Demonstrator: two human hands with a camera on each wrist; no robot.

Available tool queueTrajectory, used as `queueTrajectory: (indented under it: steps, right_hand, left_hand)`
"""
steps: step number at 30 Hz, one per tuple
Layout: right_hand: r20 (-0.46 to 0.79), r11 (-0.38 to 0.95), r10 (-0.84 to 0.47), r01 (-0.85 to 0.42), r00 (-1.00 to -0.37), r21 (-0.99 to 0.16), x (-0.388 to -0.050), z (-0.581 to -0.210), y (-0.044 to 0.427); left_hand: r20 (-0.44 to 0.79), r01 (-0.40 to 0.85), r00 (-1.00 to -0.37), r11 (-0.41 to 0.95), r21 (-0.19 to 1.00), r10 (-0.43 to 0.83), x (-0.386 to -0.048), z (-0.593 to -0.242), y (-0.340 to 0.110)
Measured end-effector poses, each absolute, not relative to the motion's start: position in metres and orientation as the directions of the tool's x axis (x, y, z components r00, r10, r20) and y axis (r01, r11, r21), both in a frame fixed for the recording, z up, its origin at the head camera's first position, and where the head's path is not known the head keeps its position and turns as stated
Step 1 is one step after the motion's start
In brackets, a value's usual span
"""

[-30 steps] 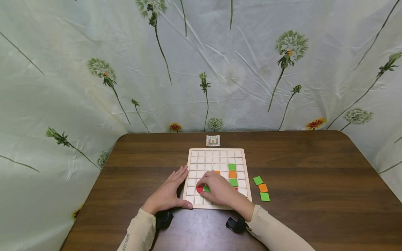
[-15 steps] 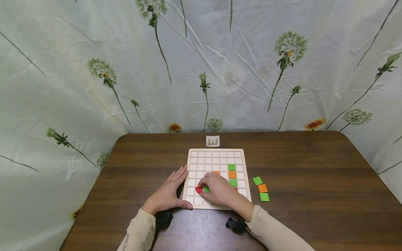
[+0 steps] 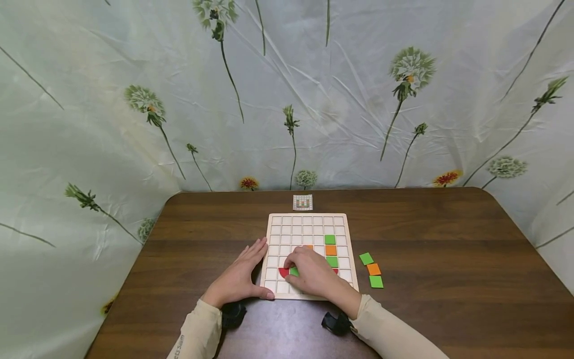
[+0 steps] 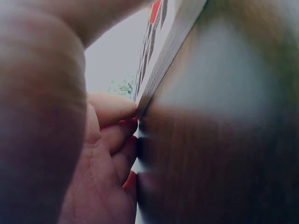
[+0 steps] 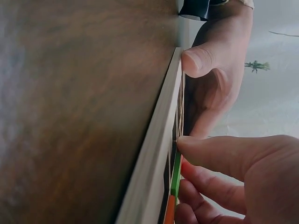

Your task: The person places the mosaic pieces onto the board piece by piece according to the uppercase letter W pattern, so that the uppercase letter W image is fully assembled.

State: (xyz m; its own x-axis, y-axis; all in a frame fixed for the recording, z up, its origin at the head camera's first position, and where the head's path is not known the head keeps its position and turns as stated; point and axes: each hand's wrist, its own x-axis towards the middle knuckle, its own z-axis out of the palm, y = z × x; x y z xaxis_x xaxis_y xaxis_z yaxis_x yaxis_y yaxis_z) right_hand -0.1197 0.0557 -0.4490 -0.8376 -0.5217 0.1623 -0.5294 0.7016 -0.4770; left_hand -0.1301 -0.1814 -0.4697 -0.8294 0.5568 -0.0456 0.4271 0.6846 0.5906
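Note:
A pale wooden grid board (image 3: 288, 229) lies on the table. My left hand (image 3: 239, 274) rests along its left edge, fingers straight, with the thumb on the near-left corner. My right hand (image 3: 311, 271) is over the lower middle of the board, thumb and index finger pinching a red tile with a rounded edge (image 3: 283, 272). A green tile (image 3: 293, 271) sits beside it, partly under the fingers. A right-hand column holds a green tile (image 3: 330, 240), an orange tile (image 3: 330, 250) and another green tile (image 3: 332, 262). My right hand hides other cells.
Right of the board lie a loose green tile (image 3: 366, 259), an orange tile (image 3: 374, 269) and a second green tile (image 3: 376, 282). A small pattern card (image 3: 302, 202) lies beyond the board's far edge. A flower-printed curtain (image 3: 251, 124) hangs behind the brown table (image 3: 448, 249).
The right thumb and index finger have shifted very slightly to the right by the red tile. The left hand stays in place; the whole head view has drifted a little.

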Motion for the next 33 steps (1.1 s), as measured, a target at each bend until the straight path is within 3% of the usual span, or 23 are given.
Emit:
queueTrajectory:
  steps: [10, 25, 33]
  right_hand:
    - [0.154, 0.680, -0.410, -0.413, -0.899, -0.605, -0.114, -0.438, 0.086]
    - [0.128, 0.742, -0.228, -0.257, -0.965, -0.619, -0.104, -0.436, 0.186]
    - [0.138, 0.760, -0.174, -0.222, -0.975, -0.611, -0.101, -0.444, 0.215]
  left_hand:
    - [-0.047, 0.422, -0.829, 0.680, 0.599, 0.557, -0.130, -0.469, -0.181]
    - [-0.057, 0.418, -0.829, 0.684, 0.598, 0.556, -0.131, -0.469, -0.181]
    - [-0.063, 0.408, -0.834, 0.691, 0.597, 0.548, -0.131, -0.469, -0.182]
